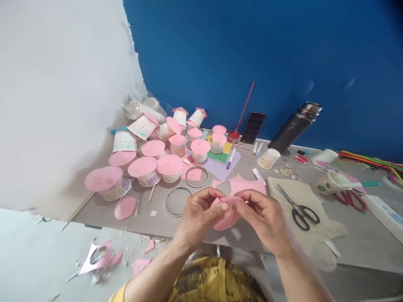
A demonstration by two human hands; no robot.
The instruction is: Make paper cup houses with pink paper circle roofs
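Between both hands, above the table's front edge, is a pink paper disc [226, 220]. My left hand [201, 212] pinches its left side, thumb on top. My right hand [260, 214] grips the right side with thumb and fingers closed. A dark line, perhaps a slit, shows near the disc's upper edge. Behind the hands lies a cut pink paper sheet [247, 184] with curved edges. Two grey rings, one nearer [178, 202] and one farther [197, 176], lie left of the hands. Black-handled scissors [300, 212] rest on a beige cloth [278, 191] to the right.
Paper cups with pink disc tops [147, 174] crowd the table's left side. A dark flask [292, 128] and a phone [253, 127] lean at the blue wall. Red-handled scissors [351, 200] and a patterned cup [329, 183] stand right. Paper scraps [100, 258] litter the floor.
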